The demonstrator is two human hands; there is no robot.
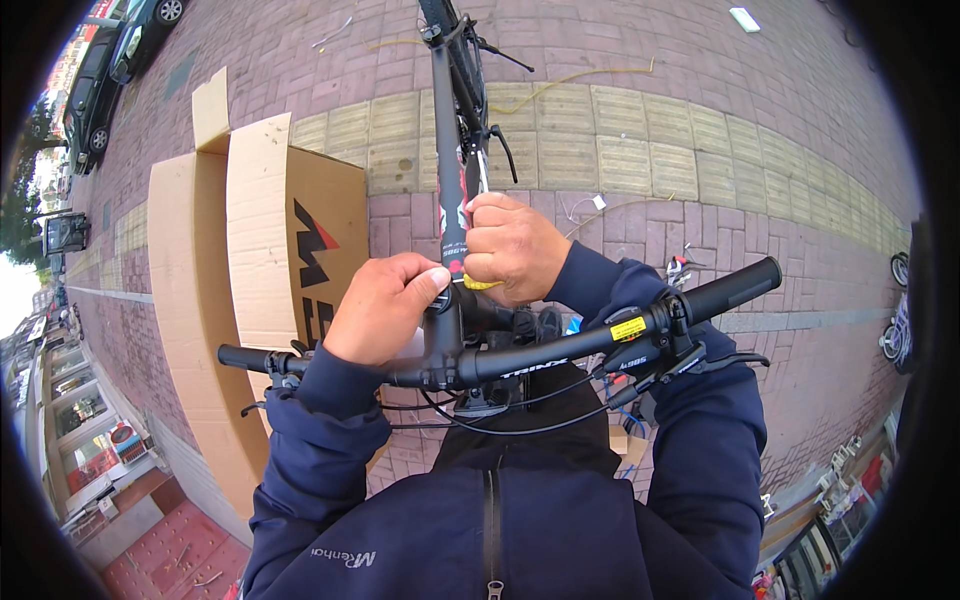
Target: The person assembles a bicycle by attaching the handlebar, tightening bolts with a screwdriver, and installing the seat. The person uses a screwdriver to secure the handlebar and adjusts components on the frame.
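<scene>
A black bicycle stands in front of me, its top tube (452,180) running away toward the top of the view. The black handlebar (560,350) crosses just above my dark blue jacket. My left hand (385,305) rests on the stem (443,320), thumb and fingers pinching at its top. My right hand (512,245) is closed around a small tool with a yellow part (481,285), held against the frame just behind the stem. What the tool engages is hidden by my fingers.
A large flattened cardboard box (255,250) lies on the brick pavement to the left. Yellow tactile paving (640,150) runs across farther off. Cars (110,60) are parked at top left. Another bicycle's wheel (897,325) shows at the right edge.
</scene>
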